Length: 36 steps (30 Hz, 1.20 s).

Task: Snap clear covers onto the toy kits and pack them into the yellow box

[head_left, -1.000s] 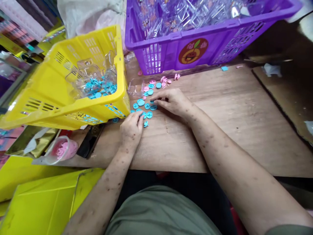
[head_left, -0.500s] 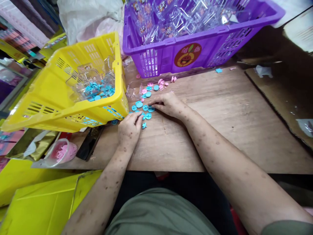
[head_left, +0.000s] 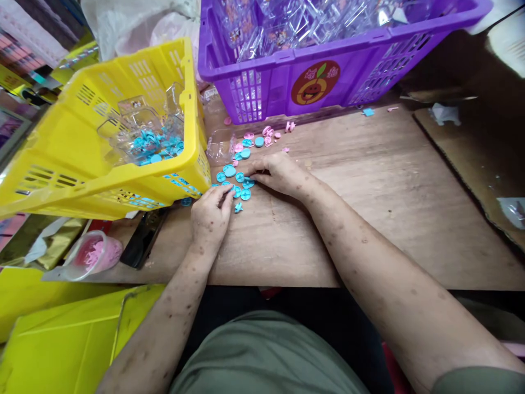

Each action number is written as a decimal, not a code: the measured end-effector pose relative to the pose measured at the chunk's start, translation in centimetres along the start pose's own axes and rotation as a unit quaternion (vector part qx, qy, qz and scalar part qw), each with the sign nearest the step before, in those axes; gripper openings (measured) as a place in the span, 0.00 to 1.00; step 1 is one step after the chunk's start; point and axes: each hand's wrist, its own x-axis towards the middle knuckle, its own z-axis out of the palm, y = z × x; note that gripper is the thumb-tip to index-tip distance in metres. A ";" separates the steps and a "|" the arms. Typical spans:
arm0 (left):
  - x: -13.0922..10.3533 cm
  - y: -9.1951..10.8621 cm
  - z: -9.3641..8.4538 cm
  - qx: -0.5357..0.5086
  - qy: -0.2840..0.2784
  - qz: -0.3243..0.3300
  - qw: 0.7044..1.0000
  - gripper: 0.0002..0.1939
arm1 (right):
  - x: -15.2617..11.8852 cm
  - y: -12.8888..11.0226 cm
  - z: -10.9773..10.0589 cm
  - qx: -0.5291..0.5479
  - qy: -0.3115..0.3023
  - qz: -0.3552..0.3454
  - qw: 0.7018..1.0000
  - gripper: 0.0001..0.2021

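My left hand (head_left: 212, 214) rests at the near left edge of the scattered blue discs, thumb and fingers drawn together; what they hold, if anything, is hidden. On the right of the pile, my right hand (head_left: 275, 174) has its thumb and fingers pinched at a blue disc (head_left: 248, 183). Other round blue pieces (head_left: 229, 171) lie between and beyond the hands. A small blue piece (head_left: 238, 207) sits just right of my left thumb. Pink pieces (head_left: 267, 132) are strewn farther back, beside a clear plastic case (head_left: 220, 146).
A yellow basket (head_left: 151, 178) with clear cases and blue pieces stands left. Behind is a purple crate (head_left: 274, 82) full of clear cases. A cup of pink parts (head_left: 95, 255) and a black phone-like object (head_left: 141, 241) sit front left; cardboard (head_left: 463, 158) lies right.
The whole view has shifted slightly, so things appear a little farther left and up. A small pink piece behind my right hand now shows more. Both hands keep nearly the same places among the discs.
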 end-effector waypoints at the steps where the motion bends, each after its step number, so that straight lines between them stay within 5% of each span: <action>1: 0.0 0.0 0.0 -0.002 0.003 0.002 1.000 0.10 | 0.0 0.0 0.0 -0.012 -0.002 -0.006 1.000 0.15; 15: -0.2 0.1 0.2 -0.006 0.019 0.016 1.000 0.09 | 0.3 -2.2 -0.3 -0.142 -0.059 -0.098 0.983 0.11; 20: -0.2 0.0 0.3 0.016 0.014 0.008 1.000 0.10 | 0.4 -2.8 0.3 -0.183 -0.052 -0.097 0.977 0.10; 27: -0.1 0.1 0.1 0.011 0.009 -0.003 1.000 0.09 | -0.3 -3.7 0.2 -0.194 -0.050 -0.004 0.980 0.11; 36: -0.1 0.0 0.2 0.005 0.011 -0.002 1.000 0.09 | -0.2 -3.4 -0.3 -0.169 -0.064 -0.039 0.983 0.11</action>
